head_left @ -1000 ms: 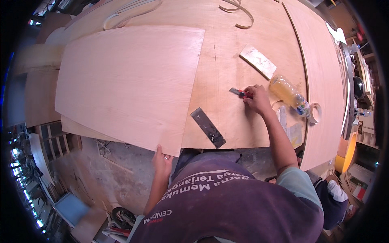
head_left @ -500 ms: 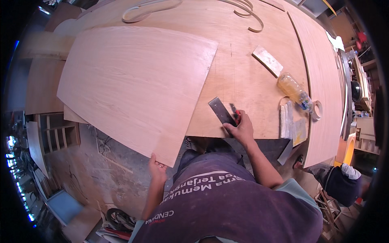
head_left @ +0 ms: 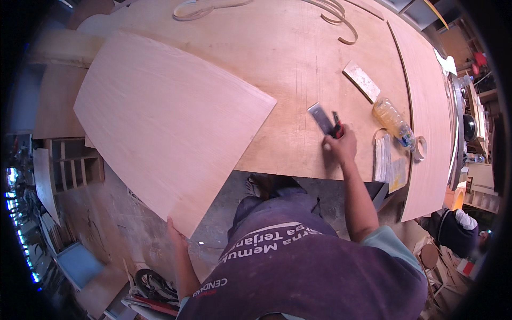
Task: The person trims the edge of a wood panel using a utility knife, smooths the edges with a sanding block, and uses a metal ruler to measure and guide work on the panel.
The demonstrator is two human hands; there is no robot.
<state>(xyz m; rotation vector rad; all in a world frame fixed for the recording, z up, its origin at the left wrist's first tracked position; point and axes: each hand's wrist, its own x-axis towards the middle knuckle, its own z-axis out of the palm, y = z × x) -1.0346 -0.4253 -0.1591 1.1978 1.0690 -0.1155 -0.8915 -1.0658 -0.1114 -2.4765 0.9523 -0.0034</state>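
Observation:
A large pale wood-grain panel [head_left: 170,112] lies at an angle on the left of the plywood worktop [head_left: 298,85], its near corner jutting over the front edge. My left hand [head_left: 177,233] grips that overhanging corner, with the thumb on the upper face and the fingers hidden below. Over the worktop, right of the panel, my right hand [head_left: 342,145] is closed around a flat metal blade [head_left: 321,118], which looks like a scraper. The same hand holds a red and black cutter knife [head_left: 337,124]. Motion slightly blurs both tools.
To the right lie a small board [head_left: 361,81], a plastic bottle of yellowish liquid [head_left: 393,121], a tape roll [head_left: 420,148] and a wrapped pale bundle [head_left: 382,158]. A long panel [head_left: 426,122] runs along the right side. Curled edging strips [head_left: 341,21] rest at the back.
The panel has turned, its near corner swinging left and toward me with my left hand on it. My right hand has moved right and away from me, carrying the blade and cutter knife.

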